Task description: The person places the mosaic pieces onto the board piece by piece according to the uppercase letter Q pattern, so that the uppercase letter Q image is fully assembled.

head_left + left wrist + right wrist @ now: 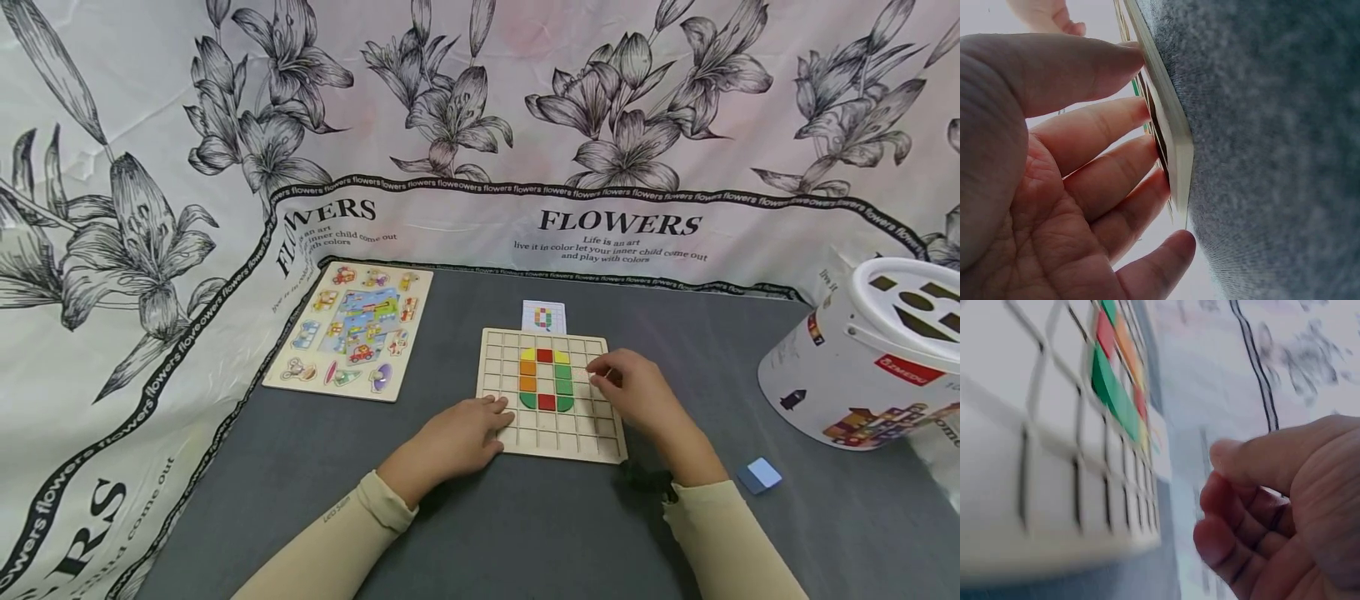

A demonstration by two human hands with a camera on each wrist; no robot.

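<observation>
A wooden grid board lies flat on the dark table. Coloured pieces on it form a ring: red at top and bottom, orange on the left, green on the right and lower corners, yellow at the upper corners. My left hand rests on the board's left side; its fingers touch the surface and edge. Beside the board's right edge hovers my right hand, thumb and fingers loosely bent. In the right wrist view, no piece shows between thumb and fingertips.
Behind the board lies a pattern card with a similar ring. A picture puzzle board is at left. On the right stand a white lidded bucket and a blue block. A flower-printed sheet hangs behind.
</observation>
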